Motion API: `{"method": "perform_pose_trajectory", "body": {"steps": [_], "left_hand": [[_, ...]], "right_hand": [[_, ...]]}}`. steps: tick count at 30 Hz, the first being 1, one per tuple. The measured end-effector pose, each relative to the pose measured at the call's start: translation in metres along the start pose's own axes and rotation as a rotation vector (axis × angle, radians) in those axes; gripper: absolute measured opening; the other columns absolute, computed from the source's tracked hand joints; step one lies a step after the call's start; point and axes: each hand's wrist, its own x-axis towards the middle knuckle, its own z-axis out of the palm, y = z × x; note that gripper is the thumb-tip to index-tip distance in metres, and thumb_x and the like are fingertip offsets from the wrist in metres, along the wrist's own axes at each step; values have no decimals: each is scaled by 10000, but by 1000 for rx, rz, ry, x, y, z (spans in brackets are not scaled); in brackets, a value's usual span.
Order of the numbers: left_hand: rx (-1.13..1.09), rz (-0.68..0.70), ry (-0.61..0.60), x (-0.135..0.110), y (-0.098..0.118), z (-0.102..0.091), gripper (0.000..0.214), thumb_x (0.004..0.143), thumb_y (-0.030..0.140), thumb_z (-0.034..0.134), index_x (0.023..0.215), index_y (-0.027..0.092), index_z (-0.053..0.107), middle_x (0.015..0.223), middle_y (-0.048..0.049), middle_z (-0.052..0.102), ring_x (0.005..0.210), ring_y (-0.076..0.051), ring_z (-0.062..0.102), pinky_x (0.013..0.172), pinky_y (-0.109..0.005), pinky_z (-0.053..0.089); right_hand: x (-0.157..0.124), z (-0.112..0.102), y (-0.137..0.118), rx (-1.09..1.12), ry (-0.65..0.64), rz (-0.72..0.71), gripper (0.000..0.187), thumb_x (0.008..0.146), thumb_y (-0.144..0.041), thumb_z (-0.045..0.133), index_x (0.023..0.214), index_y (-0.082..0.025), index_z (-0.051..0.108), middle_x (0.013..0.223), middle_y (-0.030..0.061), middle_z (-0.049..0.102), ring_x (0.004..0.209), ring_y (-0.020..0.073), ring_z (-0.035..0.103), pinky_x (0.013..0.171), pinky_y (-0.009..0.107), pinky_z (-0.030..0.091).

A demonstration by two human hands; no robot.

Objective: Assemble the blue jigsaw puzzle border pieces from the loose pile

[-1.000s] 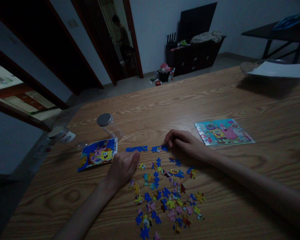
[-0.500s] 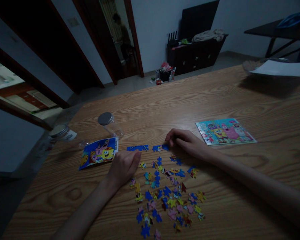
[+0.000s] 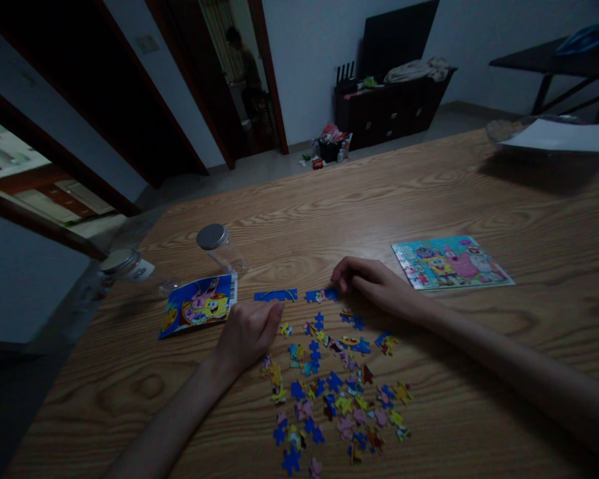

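Note:
My left hand [image 3: 249,332] rests on the table, closed, with its fingers curled under and hidden. Its thumb lies just below a joined blue puzzle strip [image 3: 275,295]. Right of that strip, across a small gap, lies a second short puzzle strip [image 3: 321,295]. My right hand [image 3: 362,279] has bent fingers at this strip's right end; whether they pinch a piece cannot be made out. Many loose puzzle pieces [image 3: 334,382], blue, yellow and pink, are scattered below and between my hands. A cartoon picture card [image 3: 199,307] lies left of my left hand.
A clear jar with a grey lid [image 3: 212,237] stands behind the card, and another jar [image 3: 124,263] is further left. A second cartoon sheet [image 3: 452,263] lies beyond my right forearm. White paper [image 3: 562,136] tops a bowl at the far right. A person [image 3: 249,70] sits beyond a doorway.

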Motion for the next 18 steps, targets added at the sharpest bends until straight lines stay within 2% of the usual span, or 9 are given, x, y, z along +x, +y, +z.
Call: {"method": "perform_pose_trajectory", "body": {"steps": [8, 18], "left_hand": [[4, -1, 8, 1, 1, 0, 564, 1151, 299, 310, 624, 216, 493, 516, 7, 560, 435, -142, 527, 519, -304, 311], [5, 5, 9, 1, 0, 0, 556, 1147, 293, 319, 628, 216, 503, 518, 8, 562, 441, -148, 538, 515, -304, 320]], "right_hand": [[0, 0, 1, 0, 1, -8, 303, 890, -47, 439, 1002, -212, 667, 851, 7, 679, 816, 180, 643, 777, 319, 478], [0, 0, 0, -7, 2, 1, 305, 881, -48, 442, 1003, -212, 668, 852, 3, 675, 821, 177, 642, 778, 310, 472]]}}
